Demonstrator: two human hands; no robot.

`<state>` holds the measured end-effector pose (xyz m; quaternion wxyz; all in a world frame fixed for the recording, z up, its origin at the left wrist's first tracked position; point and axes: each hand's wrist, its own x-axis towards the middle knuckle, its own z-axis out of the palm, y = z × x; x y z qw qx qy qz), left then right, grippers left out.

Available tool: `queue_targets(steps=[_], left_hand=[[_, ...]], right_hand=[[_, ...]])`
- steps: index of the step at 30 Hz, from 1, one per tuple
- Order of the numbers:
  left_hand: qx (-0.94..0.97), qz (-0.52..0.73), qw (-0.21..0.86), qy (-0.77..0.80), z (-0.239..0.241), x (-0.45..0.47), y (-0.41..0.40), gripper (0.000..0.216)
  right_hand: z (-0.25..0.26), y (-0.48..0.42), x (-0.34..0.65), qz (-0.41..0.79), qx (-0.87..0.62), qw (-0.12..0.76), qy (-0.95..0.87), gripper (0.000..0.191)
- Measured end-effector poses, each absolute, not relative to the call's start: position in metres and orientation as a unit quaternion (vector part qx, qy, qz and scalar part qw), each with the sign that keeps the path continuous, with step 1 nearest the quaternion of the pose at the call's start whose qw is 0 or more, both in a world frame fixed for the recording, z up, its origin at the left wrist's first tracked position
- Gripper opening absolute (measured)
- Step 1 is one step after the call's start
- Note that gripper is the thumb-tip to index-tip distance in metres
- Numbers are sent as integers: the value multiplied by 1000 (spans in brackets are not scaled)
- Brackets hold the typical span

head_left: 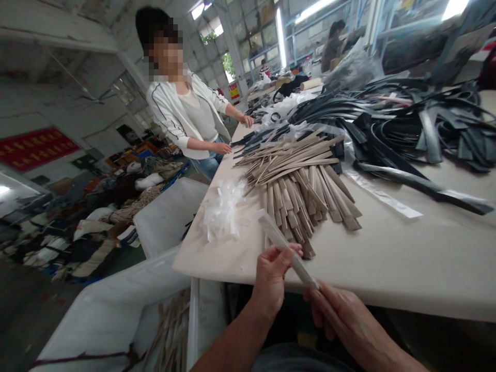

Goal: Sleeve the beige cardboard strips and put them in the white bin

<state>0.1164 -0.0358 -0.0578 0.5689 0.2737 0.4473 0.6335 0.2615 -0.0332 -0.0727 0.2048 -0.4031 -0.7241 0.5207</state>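
Between my two hands runs a flat, pale strip point(272, 230), slanting over the table's front edge; it looks wrapped in clear plastic. My left hand point(273, 268) pinches it near the middle with thumb and fingers. Lower down, my right hand point(337, 307) is closed round the strip's near end. Just beyond my left hand lies a pile of beige strips point(294, 196), fanned out in layers. To its left is a loose heap of clear plastic sleeves point(227, 209).
The pale table point(406, 263) also carries coiled black strips point(406, 124) and a flat clear sleeve point(387, 196). White bins point(116, 289) stand left of the table, the nearest holding beige strips point(172, 330). A person in a white jacket point(166, 111) stands at the far left edge.
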Motion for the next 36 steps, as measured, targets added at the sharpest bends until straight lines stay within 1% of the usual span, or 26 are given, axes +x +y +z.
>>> queue_targets(steps=[4, 6, 9, 11, 14, 15, 18, 20, 25, 27, 29, 31, 33, 36], left_hand=[[303, 563, 632, 438, -64, 119, -38, 34], [302, 598, 606, 429, -61, 116, -35, 35], [281, 675, 532, 427, -55, 113, -29, 26], [280, 670, 533, 434, -57, 116, -30, 22], [296, 610, 590, 438, -62, 119, -35, 28], [298, 608, 592, 437, -61, 118, -34, 31], [287, 669, 527, 438, -50, 112, -27, 38], [275, 691, 500, 444, -45, 111, -24, 35], [281, 614, 589, 444, -60, 120, -34, 32], [280, 632, 583, 426, -57, 117, -34, 35], [265, 679, 557, 398, -47, 109, -28, 35], [244, 715, 532, 382, -37, 104, -22, 27], [242, 713, 531, 389, -35, 107, -21, 23], [272, 677, 552, 403, -50, 120, -33, 28]], right_hand=[[-71, -29, 258, 512, -392, 223, -731, 50], [-71, -28, 258, 517, -392, 214, -730, 49], [-72, -27, 257, 521, -395, 201, -730, 48], [-72, -26, 256, 515, -394, 212, -731, 48], [-71, -23, 257, 511, -387, 228, -733, 48], [-72, -23, 257, 509, -385, 227, -736, 49], [-74, -25, 258, 497, -387, 211, -747, 49], [-75, -25, 256, 490, -389, 209, -751, 48], [-78, -24, 255, 492, -386, 221, -748, 45], [-80, -25, 256, 486, -383, 215, -755, 45], [-81, -26, 256, 482, -379, 205, -762, 44], [-80, -27, 254, 481, -381, 200, -764, 43], [-79, -25, 250, 480, -386, 204, -761, 42], [-79, -21, 244, 478, -386, 223, -757, 44]])
